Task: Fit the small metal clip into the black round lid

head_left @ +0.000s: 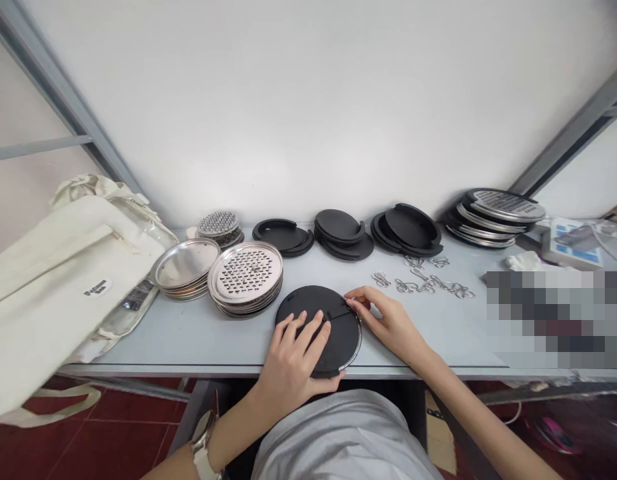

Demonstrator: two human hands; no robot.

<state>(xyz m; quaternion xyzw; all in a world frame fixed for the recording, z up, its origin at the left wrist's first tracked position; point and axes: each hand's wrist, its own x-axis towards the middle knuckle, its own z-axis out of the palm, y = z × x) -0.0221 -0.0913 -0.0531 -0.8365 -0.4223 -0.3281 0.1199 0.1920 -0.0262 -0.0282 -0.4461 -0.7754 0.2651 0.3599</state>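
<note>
Two hands are working one black disc (321, 327) at the table's (198, 333) near edge: my left hand (293, 360) is pressing flat on it with fingers spread, my right hand (388, 323) is pinching its far rim. Perforated metal plates (245, 277) are sitting just left; wire clips (421, 280) are lying right.

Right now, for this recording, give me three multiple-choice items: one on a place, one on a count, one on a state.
1. Where is the black disc?
A. table's near edge
B. against the wall
C. on the white bag

2. How many black part piles stand along the wall?
A. one
B. three
C. six

3. What is the left hand doing?
A. hanging free
B. resting flat on the disc
C. holding a wire clip

Answers: 1 A, it lies at the front edge of the table. 2 B, three piles. 3 B, fingers spread on it; right hand pinches its rim.
</note>
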